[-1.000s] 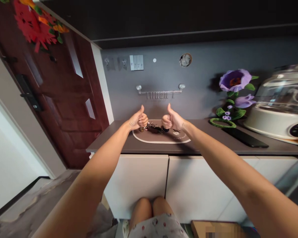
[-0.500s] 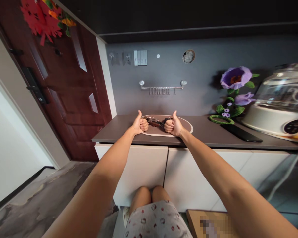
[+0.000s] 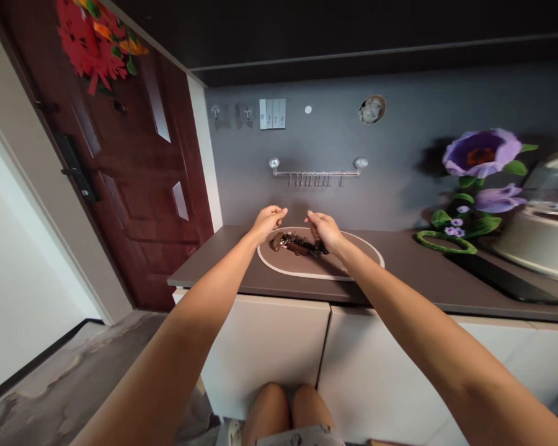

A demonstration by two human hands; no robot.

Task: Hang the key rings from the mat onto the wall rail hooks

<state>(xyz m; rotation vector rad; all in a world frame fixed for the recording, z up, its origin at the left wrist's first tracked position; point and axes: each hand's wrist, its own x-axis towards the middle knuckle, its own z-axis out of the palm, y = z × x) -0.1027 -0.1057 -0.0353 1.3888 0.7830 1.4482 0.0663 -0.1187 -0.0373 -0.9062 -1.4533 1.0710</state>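
My left hand hovers above the left part of the oval mat, its fingers curled in and the thumb near the index finger; nothing shows in it. My right hand is closed in the same way over the mat's middle, thumb and index finger raised, with nothing visible in its grip. Between and just below the hands lies a small cluster of dark brown pieces and shiny metal bits, which looks like a bunch of keys with fobs. The right hand partly covers the cluster's dark right end; whether they touch I cannot tell.
A rail with small hooks is fixed to the grey wall. To the right on the counter are purple craft flowers, a black phone-like slab and a pale appliance with a clear lid. The red-brown door is at left.
Both hands have gone from upright thumbs-up fists to turned-in, loosely curled fingers, lifted a little. The view has shifted closer to the counter. The cluster stays on the mat.
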